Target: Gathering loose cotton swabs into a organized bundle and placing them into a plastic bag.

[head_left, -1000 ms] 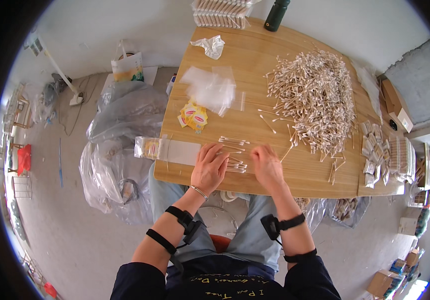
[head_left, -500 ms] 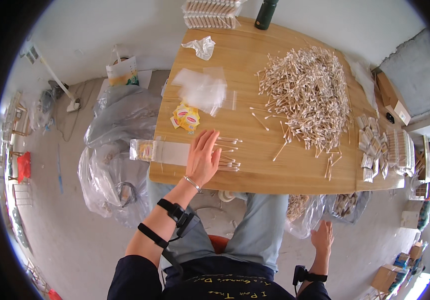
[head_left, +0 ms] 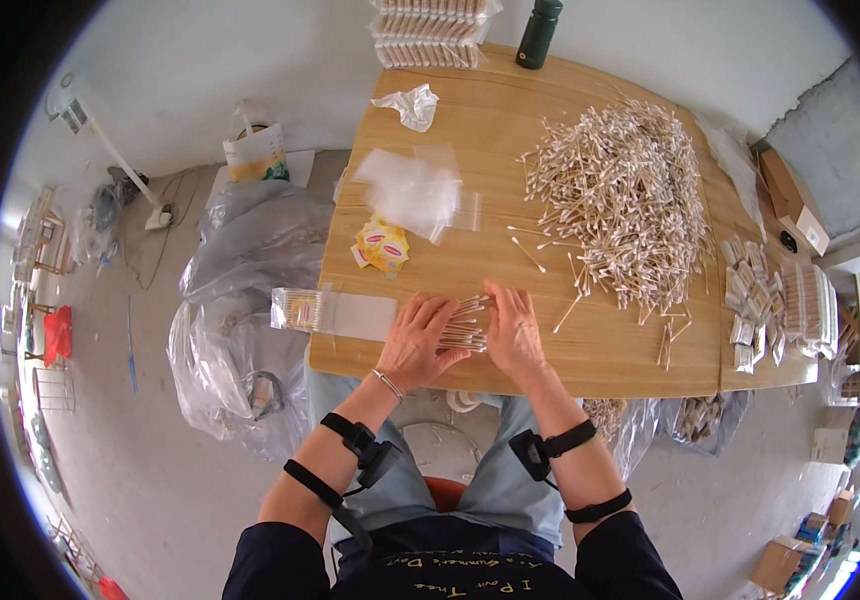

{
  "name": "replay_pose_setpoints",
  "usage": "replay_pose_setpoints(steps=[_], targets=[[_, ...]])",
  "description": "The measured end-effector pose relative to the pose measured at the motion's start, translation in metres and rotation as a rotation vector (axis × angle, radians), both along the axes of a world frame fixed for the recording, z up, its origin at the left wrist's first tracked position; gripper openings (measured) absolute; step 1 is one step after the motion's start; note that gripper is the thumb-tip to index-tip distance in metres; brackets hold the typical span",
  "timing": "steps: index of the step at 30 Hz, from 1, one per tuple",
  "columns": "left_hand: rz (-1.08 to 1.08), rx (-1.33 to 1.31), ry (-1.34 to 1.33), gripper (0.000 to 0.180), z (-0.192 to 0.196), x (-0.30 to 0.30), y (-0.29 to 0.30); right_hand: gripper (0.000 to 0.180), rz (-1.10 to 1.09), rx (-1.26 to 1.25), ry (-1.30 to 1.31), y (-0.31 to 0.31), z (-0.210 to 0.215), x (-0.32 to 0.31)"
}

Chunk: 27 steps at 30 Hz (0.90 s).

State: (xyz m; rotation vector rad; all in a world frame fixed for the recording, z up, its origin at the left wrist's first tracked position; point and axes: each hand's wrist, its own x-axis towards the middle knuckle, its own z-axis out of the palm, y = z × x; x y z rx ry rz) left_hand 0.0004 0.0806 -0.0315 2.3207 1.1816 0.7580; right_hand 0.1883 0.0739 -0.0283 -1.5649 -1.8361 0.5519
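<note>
A small bundle of wooden cotton swabs lies near the front edge of the wooden table. My left hand presses on the bundle's left end with spread fingers. My right hand lies flat against its right end. Both hands squeeze the swabs between them. A clear flat packet holding swabs lies just left of my left hand, overhanging the table's edge. A large loose heap of swabs covers the table's right half.
Clear plastic bags and yellow-red small packets lie left of centre. A crumpled wrapper, a dark bottle and stacked packs are at the far edge. Filled small packs lie at the right. Plastic sacks sit on the floor at the left.
My right hand, which had dropped below the table beside my leg, has come back up onto the swab bundle. My left hand stayed on the bundle.
</note>
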Motion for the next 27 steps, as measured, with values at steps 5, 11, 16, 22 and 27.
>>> replay_pose_setpoints(steps=[5, 11, 16, 22, 27], targets=[[-0.026, -0.026, -0.009, 0.063, -0.006, -0.013, 0.0, 0.04, -0.015, 0.003, 0.039, -0.016, -0.004, -0.023], [-0.056, -0.003, -0.009, 0.059, 0.001, -0.009, -0.002, 0.059, 0.063, -0.012, -0.227, 0.002, 0.001, -0.024], [-0.051, 0.068, 0.021, 0.055, -0.004, -0.01, -0.004, 0.087, 0.074, -0.121, -0.359, -0.02, -0.007, -0.02], [-0.047, 0.081, 0.012, 0.055, -0.005, -0.011, -0.006, 0.095, -0.106, -0.175, -0.522, -0.09, -0.01, 0.011], [-0.012, 0.006, -0.1, 0.058, 0.0, -0.01, -0.006, 0.088, -0.489, -0.369, -0.541, -0.179, -0.003, 0.08]])
